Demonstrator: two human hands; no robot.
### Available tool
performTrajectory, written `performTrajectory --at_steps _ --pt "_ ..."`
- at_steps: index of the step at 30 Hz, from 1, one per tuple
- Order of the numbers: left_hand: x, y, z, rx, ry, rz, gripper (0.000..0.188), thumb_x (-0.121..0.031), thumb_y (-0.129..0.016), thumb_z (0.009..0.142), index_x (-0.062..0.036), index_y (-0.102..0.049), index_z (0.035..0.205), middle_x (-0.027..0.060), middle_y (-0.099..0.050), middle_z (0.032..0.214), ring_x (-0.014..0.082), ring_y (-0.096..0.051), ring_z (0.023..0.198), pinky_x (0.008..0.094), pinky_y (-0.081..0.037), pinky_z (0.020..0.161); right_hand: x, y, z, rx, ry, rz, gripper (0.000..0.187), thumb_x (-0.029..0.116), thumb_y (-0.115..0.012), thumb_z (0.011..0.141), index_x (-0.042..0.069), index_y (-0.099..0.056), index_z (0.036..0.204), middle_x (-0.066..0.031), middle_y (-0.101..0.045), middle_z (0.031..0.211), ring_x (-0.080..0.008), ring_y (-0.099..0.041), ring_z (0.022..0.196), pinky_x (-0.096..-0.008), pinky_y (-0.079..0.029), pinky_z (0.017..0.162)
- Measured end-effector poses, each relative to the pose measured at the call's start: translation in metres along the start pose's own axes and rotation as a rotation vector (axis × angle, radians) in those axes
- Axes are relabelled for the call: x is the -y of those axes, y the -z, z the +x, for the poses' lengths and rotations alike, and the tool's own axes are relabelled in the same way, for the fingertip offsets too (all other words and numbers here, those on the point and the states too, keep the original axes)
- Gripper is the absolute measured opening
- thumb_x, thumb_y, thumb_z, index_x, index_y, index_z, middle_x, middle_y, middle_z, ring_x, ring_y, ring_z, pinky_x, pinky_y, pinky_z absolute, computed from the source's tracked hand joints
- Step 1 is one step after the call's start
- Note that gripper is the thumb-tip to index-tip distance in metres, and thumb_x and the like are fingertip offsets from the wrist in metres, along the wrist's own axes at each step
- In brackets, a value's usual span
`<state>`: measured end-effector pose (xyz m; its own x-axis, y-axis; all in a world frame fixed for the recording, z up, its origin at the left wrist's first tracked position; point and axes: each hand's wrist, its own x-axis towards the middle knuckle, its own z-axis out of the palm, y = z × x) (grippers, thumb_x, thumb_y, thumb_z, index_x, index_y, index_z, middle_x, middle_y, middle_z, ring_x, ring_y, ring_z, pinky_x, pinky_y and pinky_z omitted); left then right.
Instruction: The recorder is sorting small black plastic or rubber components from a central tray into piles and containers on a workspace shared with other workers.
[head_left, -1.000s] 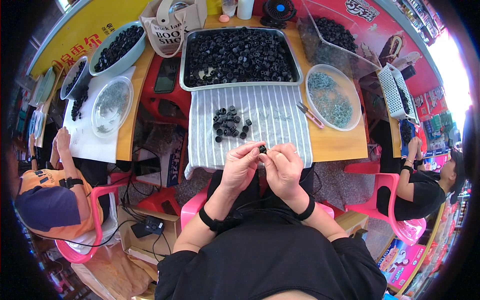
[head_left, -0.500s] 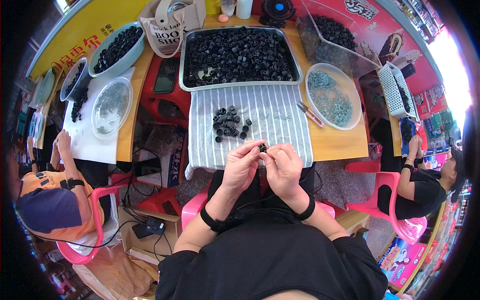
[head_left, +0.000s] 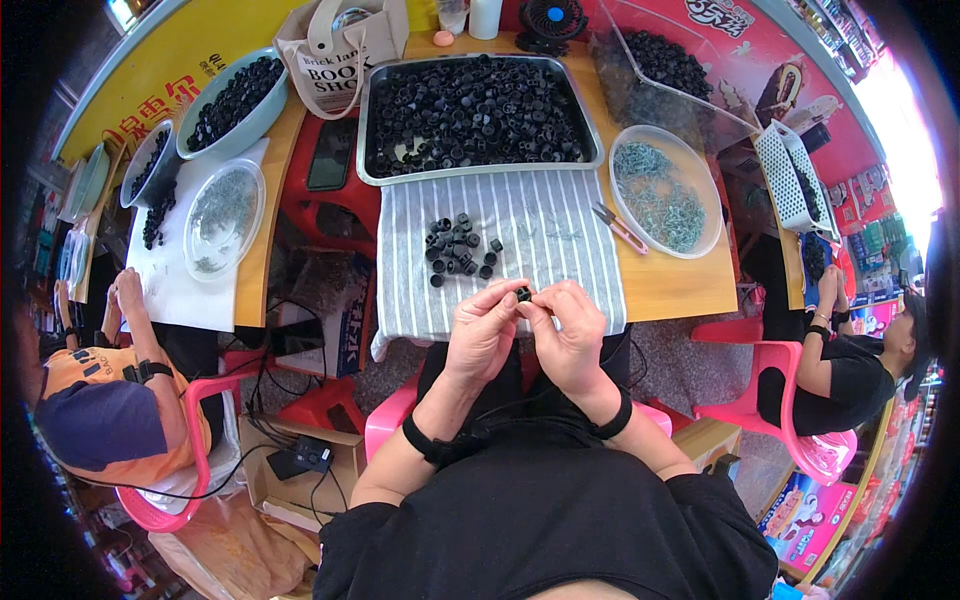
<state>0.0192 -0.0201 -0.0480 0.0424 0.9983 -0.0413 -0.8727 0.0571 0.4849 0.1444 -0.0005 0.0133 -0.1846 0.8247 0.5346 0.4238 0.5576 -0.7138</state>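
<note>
Over the near edge of a grey-and-white striped cloth (head_left: 430,312), my left hand (head_left: 482,332) pinches a small black plastic cap-like part (head_left: 523,294) between thumb and fingers. My right hand (head_left: 566,335) meets it from the other side, its thumb and index finger pressed together at the same part. Whether a small pin or spring is also in those fingers is hidden. Just beyond my hands, a loose pile of similar black parts (head_left: 460,243) lies on the cloth. A few thin metal pieces (head_left: 563,228) are scattered to the right of that pile.
Behind the cloth stands a metal tray (head_left: 480,178) heaped with black parts. To the right are pink-handled snips (head_left: 626,234) and a round plastic tub (head_left: 716,215) of small metal pieces. A clear bin (head_left: 640,100) stands farther back. People sit working at both sides.
Both hands stay almost in place, still closed around the small black part, with only slight finger shifts. The view has moved very slightly.
</note>
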Motion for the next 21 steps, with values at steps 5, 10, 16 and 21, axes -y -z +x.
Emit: performTrajectory --at_steps 5,10,16,21 --pt "-0.001 0.000 -0.001 0.001 0.007 -0.006 0.023 -0.003 -0.061 0.096 0.0054 -0.066 0.117 0.0058 -0.064 0.108 0.0128 -0.062 0.098 0.0256 -0.049 0.085 0.000 0.002 0.003 0.020 0.002 0.012 0.014 -0.007 -0.074 0.075 -0.001 -0.064 0.082 -0.0103 -0.060 0.077 -0.0226 -0.060 0.067 -0.0314 -0.047 0.058" --pt "0.001 0.002 -0.001 0.003 -0.028 0.036 0.022 -0.002 -0.060 0.096 0.0060 -0.067 0.116 0.0066 -0.064 0.110 0.0129 -0.062 0.098 0.0255 -0.050 0.085 0.000 0.002 0.004 0.027 0.021 0.018 0.014 -0.006 -0.075 0.075 -0.001 -0.064 0.081 -0.0104 -0.061 0.078 -0.0231 -0.061 0.069 -0.0311 -0.048 0.060" --pt "-0.004 0.001 -0.003 0.015 0.049 -0.034 0.026 -0.003 -0.062 0.095 0.0049 -0.064 0.120 0.0073 -0.062 0.119 0.0143 -0.062 0.102 0.0265 -0.047 0.092 -0.007 -0.001 0.003 0.011 0.069 0.019 0.015 -0.004 -0.077 0.075 -0.001 -0.064 0.082 -0.0100 -0.061 0.077 -0.0224 -0.060 0.067 -0.0309 -0.048 0.060" --pt "-0.002 0.005 -0.004 0.087 0.029 0.011 0.035 -0.003 -0.067 0.092 0.0048 -0.060 0.126 0.0065 -0.063 0.120 0.0140 -0.061 0.108 0.0274 -0.046 0.097 -0.013 -0.004 0.002 -0.002 0.067 0.029 0.017 -0.003 -0.078 0.074 -0.001 -0.063 0.082 -0.0095 -0.060 0.077 -0.0207 -0.059 0.066 -0.0303 -0.048 0.058"
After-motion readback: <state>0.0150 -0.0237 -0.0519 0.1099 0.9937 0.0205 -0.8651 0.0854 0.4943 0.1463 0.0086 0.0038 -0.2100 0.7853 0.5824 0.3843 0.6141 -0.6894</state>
